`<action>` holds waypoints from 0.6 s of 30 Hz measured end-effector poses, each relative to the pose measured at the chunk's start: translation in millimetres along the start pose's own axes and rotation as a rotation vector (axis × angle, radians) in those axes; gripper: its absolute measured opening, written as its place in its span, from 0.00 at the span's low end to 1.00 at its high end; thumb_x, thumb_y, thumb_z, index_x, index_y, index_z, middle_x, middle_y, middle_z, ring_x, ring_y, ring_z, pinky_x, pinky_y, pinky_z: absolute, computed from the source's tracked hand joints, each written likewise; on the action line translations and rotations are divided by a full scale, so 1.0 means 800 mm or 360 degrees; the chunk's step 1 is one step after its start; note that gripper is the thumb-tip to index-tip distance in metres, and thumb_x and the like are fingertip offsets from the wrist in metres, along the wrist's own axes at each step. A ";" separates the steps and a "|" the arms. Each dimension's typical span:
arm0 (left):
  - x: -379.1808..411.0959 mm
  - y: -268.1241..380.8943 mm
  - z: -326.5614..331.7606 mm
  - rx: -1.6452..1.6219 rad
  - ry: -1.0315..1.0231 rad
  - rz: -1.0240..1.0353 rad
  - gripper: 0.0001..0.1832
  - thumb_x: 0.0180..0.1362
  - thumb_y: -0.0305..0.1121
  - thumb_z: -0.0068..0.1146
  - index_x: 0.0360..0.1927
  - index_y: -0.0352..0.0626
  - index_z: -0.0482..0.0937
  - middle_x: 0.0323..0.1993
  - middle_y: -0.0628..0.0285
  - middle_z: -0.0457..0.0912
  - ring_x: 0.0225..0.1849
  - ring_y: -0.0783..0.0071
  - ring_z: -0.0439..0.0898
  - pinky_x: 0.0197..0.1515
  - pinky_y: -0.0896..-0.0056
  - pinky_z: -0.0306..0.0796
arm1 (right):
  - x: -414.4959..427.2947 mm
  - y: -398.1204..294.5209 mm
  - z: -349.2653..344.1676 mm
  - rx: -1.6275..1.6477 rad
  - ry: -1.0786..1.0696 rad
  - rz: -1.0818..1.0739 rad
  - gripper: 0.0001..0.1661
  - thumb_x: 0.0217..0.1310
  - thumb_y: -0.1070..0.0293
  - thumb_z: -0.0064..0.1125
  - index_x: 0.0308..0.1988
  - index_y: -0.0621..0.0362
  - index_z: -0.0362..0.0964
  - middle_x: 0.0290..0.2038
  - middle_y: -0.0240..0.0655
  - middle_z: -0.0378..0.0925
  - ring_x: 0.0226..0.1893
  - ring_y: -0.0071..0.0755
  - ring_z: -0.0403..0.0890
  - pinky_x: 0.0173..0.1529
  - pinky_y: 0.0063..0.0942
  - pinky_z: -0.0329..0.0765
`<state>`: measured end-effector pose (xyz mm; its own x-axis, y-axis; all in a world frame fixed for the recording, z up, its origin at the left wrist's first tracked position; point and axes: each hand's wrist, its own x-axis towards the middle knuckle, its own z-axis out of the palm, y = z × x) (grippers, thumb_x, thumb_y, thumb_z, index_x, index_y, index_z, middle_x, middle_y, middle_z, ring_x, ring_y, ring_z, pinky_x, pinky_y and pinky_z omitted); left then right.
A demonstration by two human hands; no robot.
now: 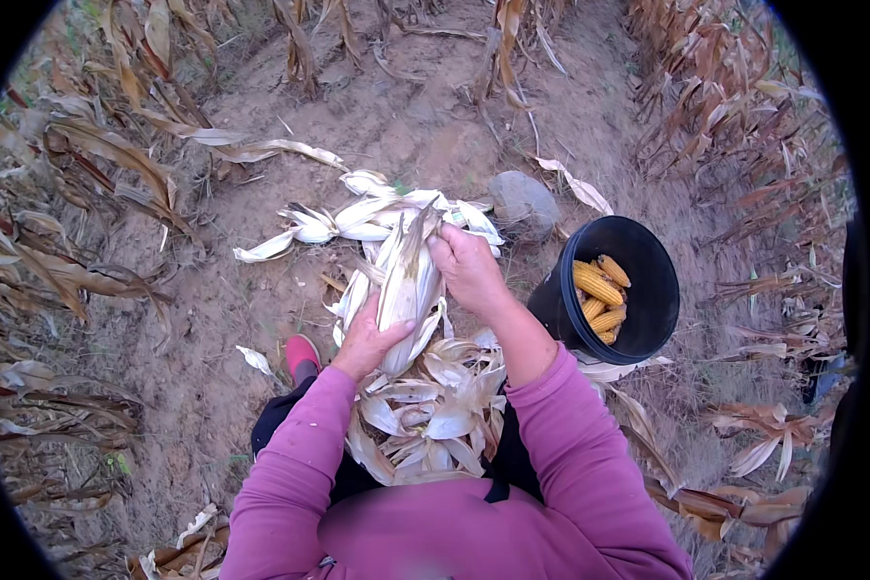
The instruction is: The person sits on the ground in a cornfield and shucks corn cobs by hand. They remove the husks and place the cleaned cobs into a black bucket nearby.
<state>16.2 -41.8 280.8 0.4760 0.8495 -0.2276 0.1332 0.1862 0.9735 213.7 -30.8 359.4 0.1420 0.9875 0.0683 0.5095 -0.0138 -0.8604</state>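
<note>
An ear of corn in its dry, pale husk (410,293) is held out in front of me, its tip pointing away. My left hand (373,333) grips the lower part, with the thumb laid across the husk. Up at the tip, my right hand (465,267) pinches the husk leaves between thumb and fingers. The leaves still wrap the ear, so no kernels show. Beneath and beyond it lies a pile of unhusked ears or husks (370,217); which they are, I cannot fully tell. Loose husks (442,406) are heaped between my legs.
To my right, a black bucket (649,290) leans towards me with several bare yellow corn cobs (598,283) inside. A grey rock (524,205) sits on the bare soil (420,123) beyond. Dry corn stalks (109,181) line the left; more dry stalks (739,130) line the right.
</note>
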 end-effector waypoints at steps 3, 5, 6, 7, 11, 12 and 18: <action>-0.005 0.007 0.003 0.0227 0.0083 0.0103 0.43 0.46 0.43 0.68 0.63 0.33 0.63 0.54 0.49 0.74 0.54 0.61 0.75 0.58 0.66 0.66 | -0.001 0.010 0.008 -0.0097 0.0114 0.0013 0.13 0.66 0.68 0.47 0.34 0.67 0.71 0.25 0.36 0.75 0.25 0.26 0.72 0.33 0.31 0.71; -0.005 0.011 0.006 0.0373 0.0140 0.0152 0.42 0.45 0.43 0.69 0.61 0.34 0.65 0.53 0.49 0.74 0.54 0.59 0.75 0.58 0.65 0.67 | 0.001 0.019 0.021 0.0202 0.0270 0.0023 0.12 0.64 0.69 0.47 0.31 0.66 0.70 0.21 0.38 0.74 0.23 0.29 0.75 0.30 0.33 0.71; -0.004 0.012 0.004 0.0457 0.0186 0.0164 0.41 0.45 0.43 0.70 0.61 0.35 0.66 0.53 0.49 0.74 0.54 0.59 0.75 0.58 0.65 0.66 | 0.003 0.024 0.029 0.0358 0.0339 0.0025 0.12 0.63 0.69 0.47 0.29 0.65 0.69 0.19 0.39 0.73 0.22 0.31 0.77 0.29 0.34 0.72; -0.001 0.014 0.007 0.0534 0.0214 0.0184 0.40 0.45 0.42 0.70 0.60 0.36 0.67 0.53 0.50 0.74 0.54 0.58 0.75 0.58 0.64 0.66 | 0.004 0.035 0.028 0.0609 0.0300 0.0158 0.12 0.64 0.69 0.46 0.31 0.64 0.70 0.21 0.36 0.74 0.24 0.28 0.77 0.30 0.31 0.72; 0.012 0.000 0.006 0.0212 0.0217 0.0322 0.37 0.51 0.40 0.67 0.62 0.39 0.63 0.56 0.54 0.73 0.57 0.63 0.72 0.59 0.64 0.64 | 0.003 0.017 0.035 0.1600 0.0164 0.0536 0.11 0.71 0.66 0.42 0.43 0.60 0.70 0.35 0.31 0.78 0.34 0.24 0.79 0.40 0.24 0.76; 0.018 -0.002 0.015 -0.0118 0.0178 0.0294 0.37 0.53 0.39 0.66 0.63 0.40 0.61 0.56 0.55 0.73 0.58 0.64 0.71 0.60 0.64 0.64 | 0.001 0.011 0.038 0.1789 0.0195 0.0579 0.12 0.72 0.66 0.41 0.44 0.60 0.69 0.37 0.33 0.78 0.37 0.26 0.79 0.42 0.25 0.76; 0.015 0.005 0.027 -0.0547 0.0292 0.0188 0.34 0.63 0.40 0.57 0.67 0.38 0.55 0.62 0.57 0.67 0.63 0.70 0.66 0.65 0.69 0.58 | -0.003 0.007 0.063 0.2393 0.0206 0.0631 0.13 0.74 0.64 0.38 0.50 0.61 0.62 0.47 0.44 0.75 0.47 0.39 0.78 0.54 0.39 0.77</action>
<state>41.6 -41.6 281.3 0.3033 0.9432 -0.1358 -0.2263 0.2097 0.9512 173.0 -25.6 329.1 0.1663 0.9381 -0.3038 -0.8514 -0.0188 -0.5241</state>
